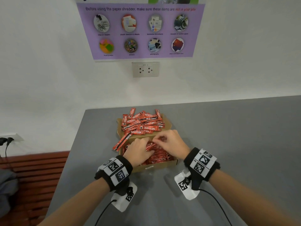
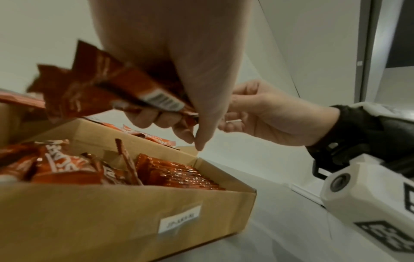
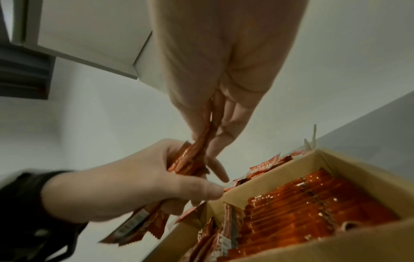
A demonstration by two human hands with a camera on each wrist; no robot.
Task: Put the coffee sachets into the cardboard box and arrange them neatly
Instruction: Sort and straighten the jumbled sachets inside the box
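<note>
A brown cardboard box sits on the grey table in front of me. A neat row of red coffee sachets stands along its right side, and looser ones lie on its left. My left hand hovers over the box and grips a small bundle of sachets. My right hand meets it and pinches one sachet at the end of that bundle. Behind the box, a loose pile of sachets covers the opened lid, and one sachet hangs off its left side.
The grey table ends at a left edge, with a red slatted bench below. A white wall stands close behind the pile, carrying a socket and a purple poster. Wrist-camera cables trail toward me.
</note>
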